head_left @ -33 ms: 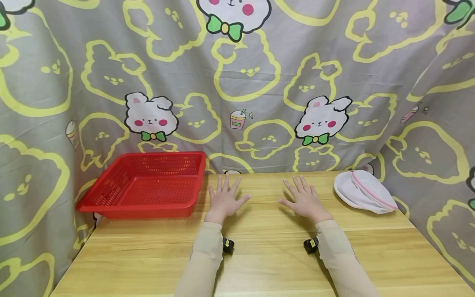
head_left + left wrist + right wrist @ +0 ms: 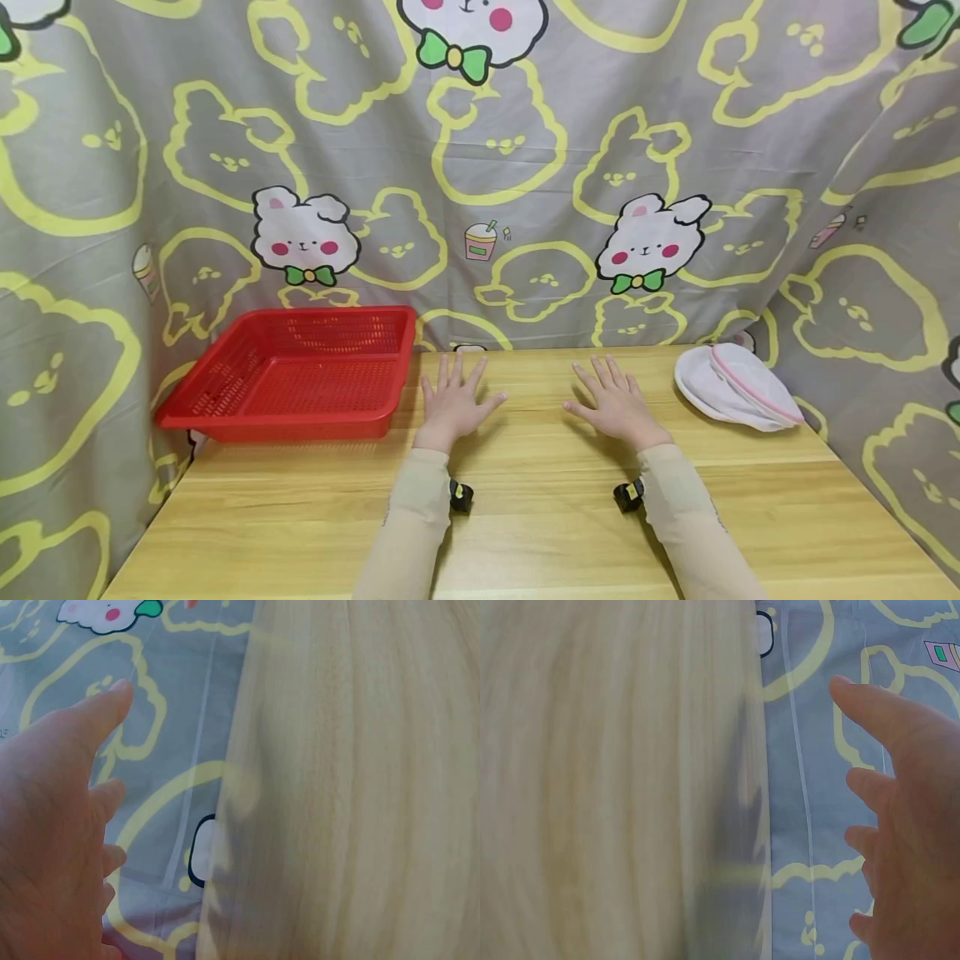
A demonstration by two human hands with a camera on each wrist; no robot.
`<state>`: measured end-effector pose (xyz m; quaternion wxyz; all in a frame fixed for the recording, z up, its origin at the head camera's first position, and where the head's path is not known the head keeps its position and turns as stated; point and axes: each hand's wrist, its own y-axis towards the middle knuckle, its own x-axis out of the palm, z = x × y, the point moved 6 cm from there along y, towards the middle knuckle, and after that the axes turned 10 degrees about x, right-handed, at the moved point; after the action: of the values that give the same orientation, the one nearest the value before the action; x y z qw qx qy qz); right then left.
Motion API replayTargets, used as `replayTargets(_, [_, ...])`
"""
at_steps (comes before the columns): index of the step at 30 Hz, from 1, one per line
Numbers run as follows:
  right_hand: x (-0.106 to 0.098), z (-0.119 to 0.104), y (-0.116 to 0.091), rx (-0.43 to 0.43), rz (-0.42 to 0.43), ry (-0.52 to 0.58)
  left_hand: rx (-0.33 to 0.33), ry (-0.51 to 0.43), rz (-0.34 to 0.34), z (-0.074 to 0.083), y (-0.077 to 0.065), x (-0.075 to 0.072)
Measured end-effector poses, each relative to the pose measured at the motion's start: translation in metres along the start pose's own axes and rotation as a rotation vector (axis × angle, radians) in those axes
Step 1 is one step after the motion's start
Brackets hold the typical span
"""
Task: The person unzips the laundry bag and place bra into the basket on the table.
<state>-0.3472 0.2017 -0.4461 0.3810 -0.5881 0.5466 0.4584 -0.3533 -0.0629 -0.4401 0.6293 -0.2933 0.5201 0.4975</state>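
Palm down with fingers spread, my left hand is over the wooden table, just right of a red plastic basket. My right hand mirrors it, fingers spread, left of a folded white mesh laundry bag with a pink edge. Neither hand holds anything. In the left wrist view the left hand shows its thumb and fingertips against the curtain. The right wrist view has the right hand at its right side, with a shadow on the tabletop beside it.
A grey curtain with yellow outlines and white cartoon rabbits hangs behind the table and on both sides. The basket stands at the back left and has slotted walls. A small black device is strapped to the left wrist, another to the right.
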Motion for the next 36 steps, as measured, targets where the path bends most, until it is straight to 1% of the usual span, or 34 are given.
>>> replayTargets(11, [-0.003,0.001,-0.002,0.006,0.007,0.007,-0.001,-0.003,-0.006,0.001,0.0,0.0])
replayTargets(23, [-0.008,0.001,-0.003,0.014,-0.011,0.018,-0.007,-0.014,-0.014,0.002,0.0,-0.001])
replayTargets(31, [-0.023,0.015,-0.003,0.038,0.01,0.07,-0.008,-0.015,-0.013,0.004,0.001,-0.004])
replayTargets(36, [-0.033,0.03,-0.003,0.066,0.019,0.058,-0.005,-0.03,-0.016,0.01,-0.001,-0.009])
